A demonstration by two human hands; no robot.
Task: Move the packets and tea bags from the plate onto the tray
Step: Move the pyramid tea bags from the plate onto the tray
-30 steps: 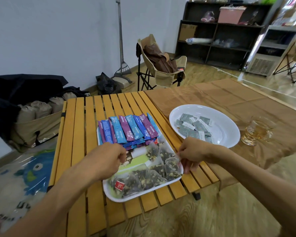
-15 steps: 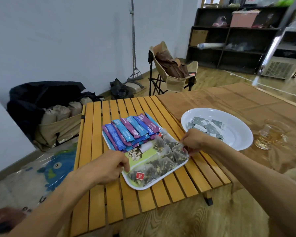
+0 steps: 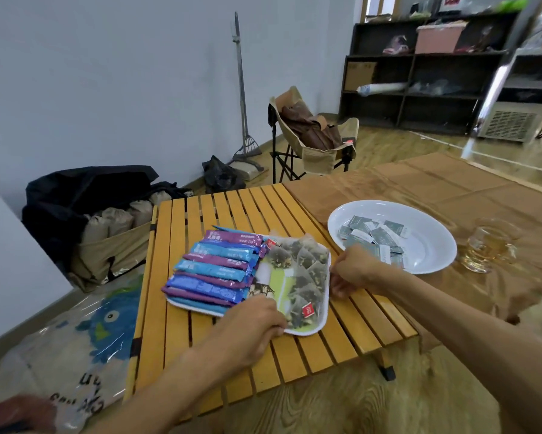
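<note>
A white tray (image 3: 307, 329) lies on the slatted wooden table (image 3: 310, 349). It holds several blue and purple stick packets (image 3: 219, 270) on its left and several pyramid tea bags (image 3: 307, 270) on its right. My left hand (image 3: 247, 324) grips the tray's near edge. My right hand (image 3: 354, 270) grips the tray's right edge. To the right, a white plate (image 3: 432, 245) on the brown cloth holds several small grey-green sachets (image 3: 373, 236).
A glass of tea (image 3: 485, 249) stands right of the plate on the brown cloth (image 3: 451, 183). A folding chair (image 3: 313, 136) with a brown bag stands beyond the table. A beige storage bag (image 3: 113, 245) sits left of the table, dark shelves at the back right.
Both hands have turned the tray on the table, so the stick packets now lie on its left side. The view has shifted left and pulled back.
</note>
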